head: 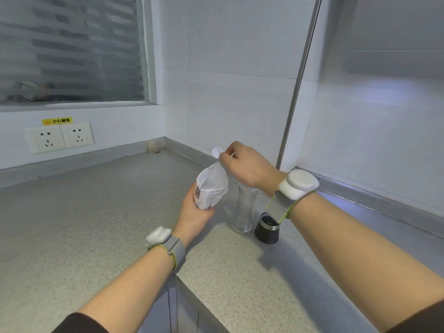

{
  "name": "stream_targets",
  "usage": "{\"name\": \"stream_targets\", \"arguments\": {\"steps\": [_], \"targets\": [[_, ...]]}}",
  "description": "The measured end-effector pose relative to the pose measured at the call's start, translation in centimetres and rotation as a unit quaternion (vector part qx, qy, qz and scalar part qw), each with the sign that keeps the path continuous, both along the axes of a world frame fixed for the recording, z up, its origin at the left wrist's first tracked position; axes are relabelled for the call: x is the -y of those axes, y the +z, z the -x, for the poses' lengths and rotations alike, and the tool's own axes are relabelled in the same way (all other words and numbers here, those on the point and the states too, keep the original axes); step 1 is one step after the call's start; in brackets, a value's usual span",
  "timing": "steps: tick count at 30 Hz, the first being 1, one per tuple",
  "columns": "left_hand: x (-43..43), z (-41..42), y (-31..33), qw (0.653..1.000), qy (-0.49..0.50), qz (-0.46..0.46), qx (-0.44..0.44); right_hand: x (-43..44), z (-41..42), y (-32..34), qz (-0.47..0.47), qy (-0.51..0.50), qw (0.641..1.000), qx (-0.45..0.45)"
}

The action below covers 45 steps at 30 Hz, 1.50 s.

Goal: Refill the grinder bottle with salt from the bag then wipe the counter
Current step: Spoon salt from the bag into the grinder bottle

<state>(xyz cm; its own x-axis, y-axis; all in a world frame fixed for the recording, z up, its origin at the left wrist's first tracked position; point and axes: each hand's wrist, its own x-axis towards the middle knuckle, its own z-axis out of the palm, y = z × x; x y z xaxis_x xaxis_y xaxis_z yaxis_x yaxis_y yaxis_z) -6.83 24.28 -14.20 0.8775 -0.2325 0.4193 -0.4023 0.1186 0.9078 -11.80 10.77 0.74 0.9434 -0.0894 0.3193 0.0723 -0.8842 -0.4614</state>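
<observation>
Two hands on one salt bag (pixel 211 186). Left hand (pixel 194 212) grips the lower half, fingers wrapped round it, holding it up off the counter (pixel 96 212). Right hand (pixel 245 167) pinches the bag's top corner, with a small white round bit (pixel 217 151) at the fingertips. Tab or torn piece, can't tell.

Glass grinder bottle (pixel 243 210) stands upright and uncapped on the counter, just right of the bag, and looks empty. Its black grinder head (pixel 266 229) sits just beside it.

Risks, my read: the bag mouth is soft and wide and the bottle neck is narrow, so a quick tip would likely scatter salt over the counter. The right forearm hangs over the bottle, so a dropped wrist could knock the light glass over or into the head.
</observation>
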Motion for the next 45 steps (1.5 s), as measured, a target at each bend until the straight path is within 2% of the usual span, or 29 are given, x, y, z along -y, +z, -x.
{"name": "stream_targets", "arguments": {"steps": [4,9,13,19,22,29,36,39,45], "targets": [[0.4,0.1,-0.9,1.0,0.025,0.007,0.004,0.9,1.8,-0.5,0.023,0.034,0.999,-0.025],[0.4,0.4,-1.5,1.0,0.024,0.002,0.002,0.9,3.6,-1.5,0.106,0.055,0.992,0.039],[0.2,0.8,-1.6,1.0,0.023,-0.004,0.013,0.4,4.3,-2.3,0.152,0.063,0.986,0.03],[0.0,1.2,-1.7,0.998,0.04,-0.021,0.037,0.0,5.7,-4.2,0.139,0.065,0.988,0.006],[0.1,1.0,-1.8,0.998,0.033,-0.036,0.05,0.3,5.6,-4.6,0.102,0.03,0.993,0.043],[0.2,1.1,-1.5,0.996,0.032,-0.025,0.078,-0.4,5.5,-5.2,0.109,-0.045,0.984,0.133],[0.2,0.9,-1.2,0.994,0.063,-0.009,0.094,0.5,4.4,-5.3,0.082,0.028,0.989,0.122],[0.2,1.1,-1.0,0.991,0.079,-0.012,0.108,1.2,4.6,-4.9,0.099,0.06,0.989,0.096],[0.3,1.1,-1.3,0.991,0.086,-0.021,0.101,1.0,4.5,-5.3,0.145,0.019,0.984,0.101]]}}
